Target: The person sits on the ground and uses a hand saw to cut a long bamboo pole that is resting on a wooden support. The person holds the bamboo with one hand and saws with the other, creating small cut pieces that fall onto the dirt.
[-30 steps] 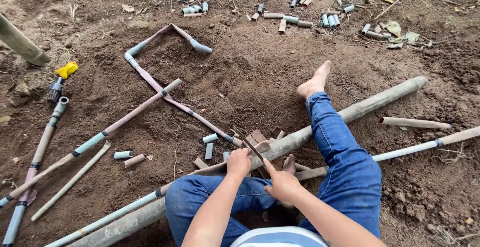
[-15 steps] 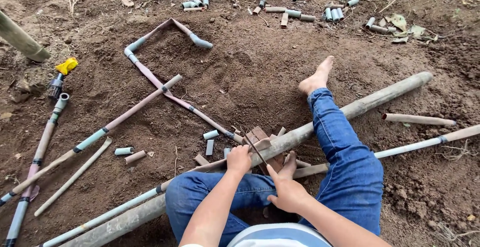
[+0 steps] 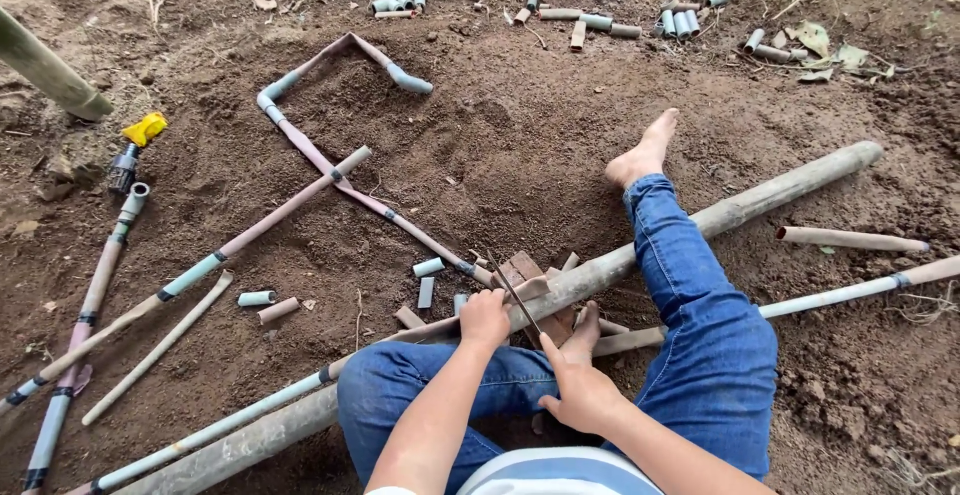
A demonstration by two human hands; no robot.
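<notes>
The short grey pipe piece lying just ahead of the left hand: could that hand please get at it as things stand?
Probably yes. The pipe piece lies on bare soil just beyond the left hand, with nothing lying over it. That hand rests on the long pole, so it would have to let go and reach forward over it.

Outdoor dirt yard: bare soil (image 3: 520, 145) strewn with pipe offcuts (image 3: 640, 10).

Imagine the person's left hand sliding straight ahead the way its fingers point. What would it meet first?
Probably the long muddy pipe that the left hand already rests against; beyond lie short pipe offcuts, though depth is uncertain.
</notes>
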